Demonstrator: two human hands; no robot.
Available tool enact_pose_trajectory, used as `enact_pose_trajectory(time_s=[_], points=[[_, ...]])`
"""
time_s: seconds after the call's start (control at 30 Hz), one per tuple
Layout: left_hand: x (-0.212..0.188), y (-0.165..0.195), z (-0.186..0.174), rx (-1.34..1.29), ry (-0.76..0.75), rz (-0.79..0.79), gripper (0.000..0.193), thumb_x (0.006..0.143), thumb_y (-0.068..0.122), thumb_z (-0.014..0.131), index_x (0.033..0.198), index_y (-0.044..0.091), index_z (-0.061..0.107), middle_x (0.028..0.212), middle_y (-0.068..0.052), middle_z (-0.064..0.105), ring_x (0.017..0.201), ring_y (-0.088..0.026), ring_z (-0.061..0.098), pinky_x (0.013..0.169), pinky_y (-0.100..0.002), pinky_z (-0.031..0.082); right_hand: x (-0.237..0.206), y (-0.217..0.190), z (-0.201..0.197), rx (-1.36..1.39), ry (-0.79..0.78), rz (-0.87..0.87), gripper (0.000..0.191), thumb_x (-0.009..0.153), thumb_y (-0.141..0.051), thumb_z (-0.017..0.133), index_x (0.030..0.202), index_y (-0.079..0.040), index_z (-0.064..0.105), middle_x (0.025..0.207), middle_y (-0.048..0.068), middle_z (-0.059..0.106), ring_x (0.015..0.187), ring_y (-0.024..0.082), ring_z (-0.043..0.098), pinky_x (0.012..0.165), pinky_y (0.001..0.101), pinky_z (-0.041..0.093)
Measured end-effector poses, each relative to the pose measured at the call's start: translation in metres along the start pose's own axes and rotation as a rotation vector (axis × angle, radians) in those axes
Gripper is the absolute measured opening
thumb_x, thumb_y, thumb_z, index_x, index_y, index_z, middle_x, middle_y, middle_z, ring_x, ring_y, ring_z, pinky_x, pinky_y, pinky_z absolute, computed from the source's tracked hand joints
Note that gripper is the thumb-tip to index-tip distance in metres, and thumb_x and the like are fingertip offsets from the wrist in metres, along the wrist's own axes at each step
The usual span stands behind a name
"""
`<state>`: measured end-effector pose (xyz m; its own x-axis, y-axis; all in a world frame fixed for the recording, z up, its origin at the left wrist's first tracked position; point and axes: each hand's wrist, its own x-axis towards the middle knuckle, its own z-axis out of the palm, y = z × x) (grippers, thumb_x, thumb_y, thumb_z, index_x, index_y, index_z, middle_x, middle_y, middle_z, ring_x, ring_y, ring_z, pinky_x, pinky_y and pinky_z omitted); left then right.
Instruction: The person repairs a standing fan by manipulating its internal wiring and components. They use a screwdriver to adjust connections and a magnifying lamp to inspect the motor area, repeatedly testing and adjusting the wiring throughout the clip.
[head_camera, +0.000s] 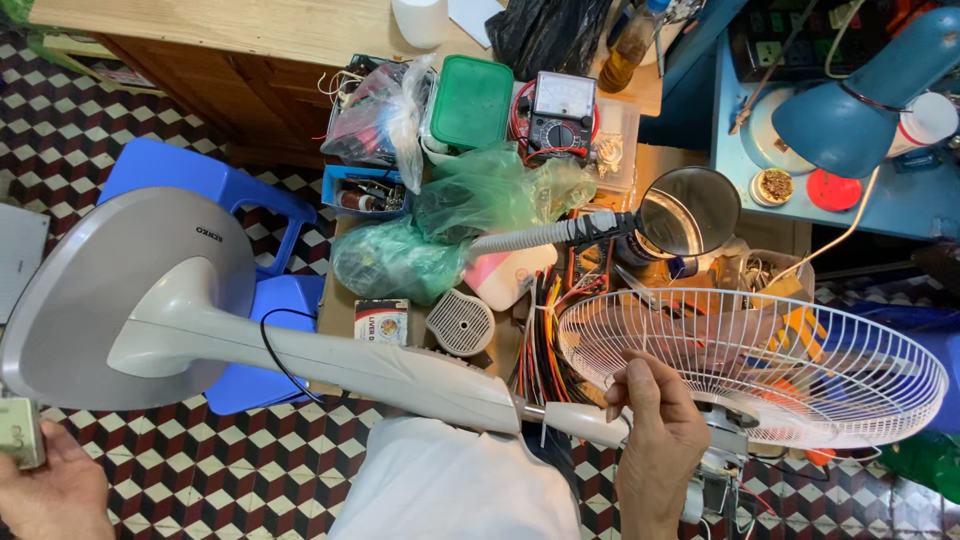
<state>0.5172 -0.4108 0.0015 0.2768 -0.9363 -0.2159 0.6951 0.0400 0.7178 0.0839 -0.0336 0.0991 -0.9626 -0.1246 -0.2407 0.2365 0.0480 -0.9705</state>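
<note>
Left hand (50, 490), near left corner, fingers closed around a small pale plug (20, 432). Grey fan base (110, 290) and stand (400, 370) lie across the lap. Right hand (655, 440) grips the stand's neck just beside the white wire grille (760, 365), right.

The left hand (50, 495), at seven o'clock, is cut off by the bottom and left edges; the small box (20, 432) it holds runs off the left edge. The right hand (655, 440) hides part of the fan's neck and loses its wrist at the bottom edge. The motor (715, 480) under the wire guard (750, 365) is mostly hidden. The blue lamp (860, 110), at two o'clock, is clipped by the right edge.
</note>
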Motion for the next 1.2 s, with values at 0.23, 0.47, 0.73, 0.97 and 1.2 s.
enact_pose_trajectory(time_s=[0.23, 0.47, 0.73, 0.97, 1.2], points=[[-0.015, -0.014, -0.019, 0.030, 0.104, -0.259, 0.043, 0.113, 0.015, 0.049, 0.149, -0.007, 0.055, 0.143, -0.022, 0.063, 0.133, -0.034, 0.066, 0.105, -0.040, 0.059, 0.005, -0.001, 0.007, -0.034, -0.021, 0.044, 0.026, 0.101, -0.012, 0.062, 0.114, 0.007, 0.071, 0.086, 0.008, 0.066, 0.073, 0.012, 0.061, 0.062, 0.0259, 0.050], [-0.050, -0.045, -0.017, 0.105, 0.276, -0.347, 0.041, 0.116, 0.019, 0.052, 0.146, -0.009, 0.051, 0.140, -0.021, 0.062, 0.127, -0.029, 0.069, 0.100, -0.033, 0.060, 0.005, 0.001, 0.006, -0.055, -0.040, 0.039, 0.026, 0.100, -0.013, 0.062, 0.114, 0.007, 0.072, 0.085, 0.008, 0.066, 0.072, 0.013, 0.061, 0.060, 0.0263, 0.049], [-0.063, -0.046, -0.054, 0.298, 0.218, -0.272, 0.044, 0.115, 0.026, 0.057, 0.149, -0.002, 0.051, 0.140, -0.014, 0.069, 0.132, -0.022, 0.071, 0.099, -0.029, 0.058, 0.000, 0.006, 0.011, -0.129, -0.058, 0.044, 0.027, 0.099, -0.013, 0.062, 0.116, 0.007, 0.072, 0.080, 0.010, 0.067, 0.072, 0.013, 0.062, 0.062, 0.0259, 0.050], [-0.070, -0.051, -0.086, 0.663, -0.187, -0.135, 0.049, 0.119, 0.025, 0.046, 0.152, -0.010, 0.036, 0.153, -0.023, 0.050, 0.136, -0.028, 0.062, 0.105, -0.036, 0.052, -0.004, 0.009, 0.011, -0.138, -0.060, 0.052, 0.027, 0.099, -0.012, 0.062, 0.115, 0.007, 0.072, 0.078, 0.010, 0.067, 0.071, 0.013, 0.062, 0.062, 0.0268, 0.050], [-0.082, -0.062, -0.067, 0.288, 0.157, -0.145, 0.050, 0.117, 0.025, 0.053, 0.152, -0.010, 0.045, 0.146, -0.023, 0.062, 0.134, -0.028, 0.069, 0.099, -0.028, 0.058, -0.007, 0.012, 0.009, -0.126, -0.070, 0.037, 0.028, 0.099, -0.013, 0.062, 0.116, 0.006, 0.072, 0.080, 0.010, 0.068, 0.071, 0.013, 0.062, 0.061, 0.0270, 0.050]])
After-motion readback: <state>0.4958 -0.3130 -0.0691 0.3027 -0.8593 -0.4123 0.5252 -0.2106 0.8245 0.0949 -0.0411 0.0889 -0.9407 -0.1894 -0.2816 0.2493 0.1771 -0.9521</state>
